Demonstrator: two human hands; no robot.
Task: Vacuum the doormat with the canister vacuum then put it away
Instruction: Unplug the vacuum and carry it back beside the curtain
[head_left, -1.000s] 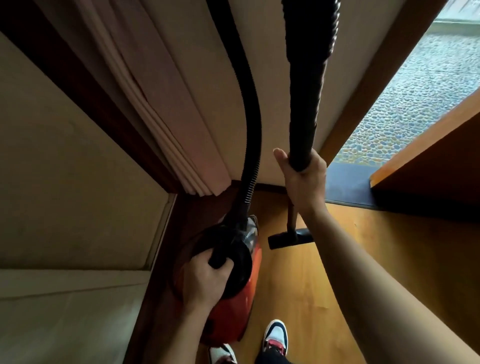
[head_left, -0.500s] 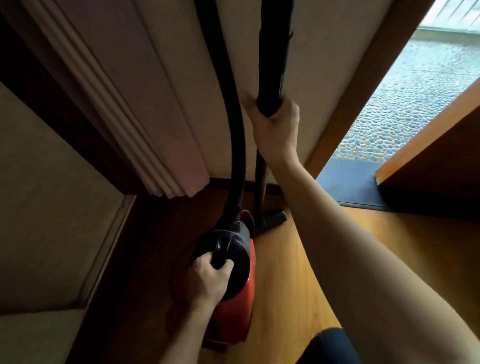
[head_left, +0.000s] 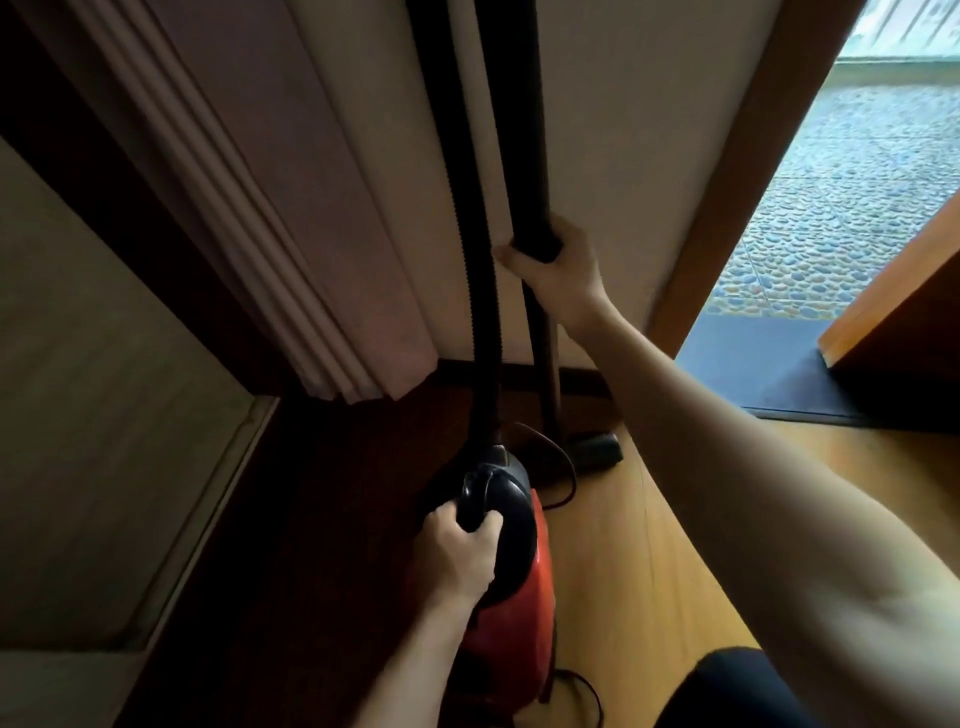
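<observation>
Gripping vacuum handle, left hand; right hand wand.

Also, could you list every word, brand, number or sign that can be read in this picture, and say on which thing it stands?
None: no word, number or sign can be read here.
canister vacuum: no legible brand or label; it is dim and partly covered by the left hand.
hose, wand in the right hand, floor nozzle: no marking visible.
</observation>
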